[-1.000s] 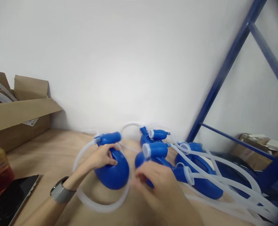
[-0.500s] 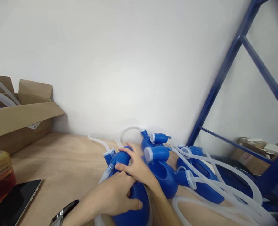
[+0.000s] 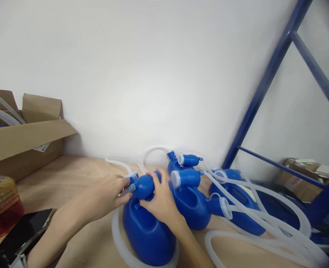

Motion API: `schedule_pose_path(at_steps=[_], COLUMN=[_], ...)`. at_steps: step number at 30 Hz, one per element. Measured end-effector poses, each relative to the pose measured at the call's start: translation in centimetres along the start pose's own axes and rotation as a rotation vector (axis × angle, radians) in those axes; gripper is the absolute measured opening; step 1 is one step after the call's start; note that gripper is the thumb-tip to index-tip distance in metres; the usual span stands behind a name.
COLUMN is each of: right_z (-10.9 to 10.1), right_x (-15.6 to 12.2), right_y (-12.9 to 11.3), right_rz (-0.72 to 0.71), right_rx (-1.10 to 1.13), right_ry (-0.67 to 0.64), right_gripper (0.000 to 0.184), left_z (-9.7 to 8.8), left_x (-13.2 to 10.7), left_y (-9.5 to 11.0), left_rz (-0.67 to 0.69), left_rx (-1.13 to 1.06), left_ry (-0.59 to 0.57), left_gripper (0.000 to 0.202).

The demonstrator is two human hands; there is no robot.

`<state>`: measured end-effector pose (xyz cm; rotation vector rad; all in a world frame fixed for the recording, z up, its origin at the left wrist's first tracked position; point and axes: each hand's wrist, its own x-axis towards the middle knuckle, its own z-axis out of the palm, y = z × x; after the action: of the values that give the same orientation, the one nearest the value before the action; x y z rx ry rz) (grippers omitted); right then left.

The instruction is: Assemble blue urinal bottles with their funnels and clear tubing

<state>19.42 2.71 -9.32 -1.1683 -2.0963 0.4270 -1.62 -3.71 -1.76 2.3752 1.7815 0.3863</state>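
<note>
In the middle, a blue plastic urinal bottle (image 3: 150, 242) lies on the table with a small blue funnel cup (image 3: 144, 186) resting over its top. My right hand (image 3: 161, 201) holds this cup, thumb on the near side and fingers over the far end. My left hand (image 3: 114, 195) pinches the end of the translucent hose (image 3: 128, 190) at the cup's narrow nozzle. Behind that hand shows the bottle's neck with a clear cap (image 3: 133, 175). A loop of hose (image 3: 116, 234) curls around the bottle's left side and front.
To the right lie several similar blue bottles (image 3: 194, 212) with cups and looping hoses (image 3: 287, 201). An open cardboard box (image 3: 30, 137) with hoses stands at left. A phone (image 3: 19, 230) and a yellow-red container (image 3: 2, 208) are near left. A blue metal frame (image 3: 259, 96) rises at right.
My left hand has moved left and up, off the bottle's body, to the hose at the nozzle. My right hand has shifted slightly and still holds the cup.
</note>
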Motion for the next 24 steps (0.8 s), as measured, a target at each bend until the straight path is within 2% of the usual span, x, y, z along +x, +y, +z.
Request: schedule_pose_path(at_steps=[3, 5, 8, 10, 12, 17, 21, 24], right_z=[0.1, 0.2, 0.2, 0.2, 0.2, 0.2, 0.4, 0.4], right_x=[0.3, 0.3, 0.2, 0.1, 0.0, 0.0, 0.0, 0.0], right_y=[0.8, 1.1, 1.3, 1.2, 1.1, 1.4, 1.8, 1.8], right_rz=[0.049, 0.083, 0.117, 0.122, 0.118, 0.094, 0.087, 0.070], right_rx=[-0.012, -0.003, 0.001, -0.008, -0.013, -0.030, -0.037, -0.039], right_ry=[0.056, 0.092, 0.122, 0.127, 0.122, 0.121, 0.126, 0.139], right_gripper=[0.079, 0.078, 0.075, 0.073, 0.075, 0.078, 0.078, 0.078], left_z=[0.5, 1.4, 2.7, 3.3, 3.5, 4.1, 5.1, 5.6], left_x=[1.2, 2.1, 3.2, 3.5, 3.6, 3.3, 3.6, 3.7], left_y=[0.8, 1.1, 1.1, 0.8, 0.5, -0.3, -0.9, -1.5], left_rz=[-0.004, 0.004, -0.023, -0.048, -0.063, -0.113, -0.256, -0.352], left_rx=[-0.006, -0.030, -0.065, -0.115, -0.219, -0.611, -1.066, -1.220], left_ry=[0.010, 0.066, 0.148, 0.152, 0.110, -0.102, -0.205, -0.245], left_gripper=[0.026, 0.026, 0.026, 0.025, 0.027, 0.035, 0.038, 0.042])
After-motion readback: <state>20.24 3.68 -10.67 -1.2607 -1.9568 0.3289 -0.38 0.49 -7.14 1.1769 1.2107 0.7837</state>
